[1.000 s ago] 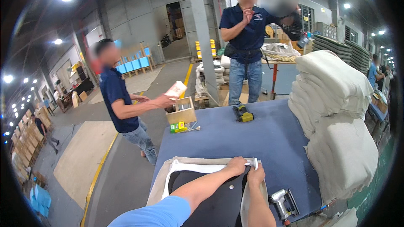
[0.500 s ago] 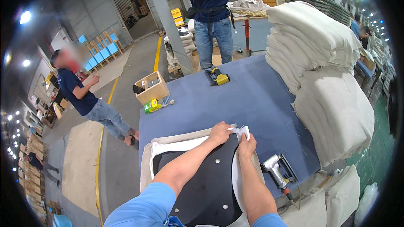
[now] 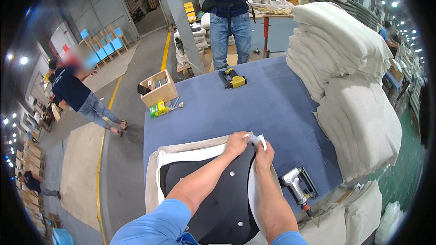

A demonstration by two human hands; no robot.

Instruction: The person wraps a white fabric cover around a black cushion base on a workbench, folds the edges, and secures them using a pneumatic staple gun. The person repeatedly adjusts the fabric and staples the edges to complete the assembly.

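Cut off at the twelve o'clock edge: the standing person, from the chest up. Hidden under both forearms: part of the black panel; its near end lost at six o'clock. Fingertips of the right hand tucked behind the white strip. Too small to tell: contents of the cardboard box at ten o'clock.

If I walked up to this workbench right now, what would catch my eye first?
Probably the two bare hands, left hand and right hand, pinching the white foam edging at the far corner of a black seat panel on the blue table. Next, the tall stack of cream fabric covers at the right, and the silver staple gun lying just right of the panel.
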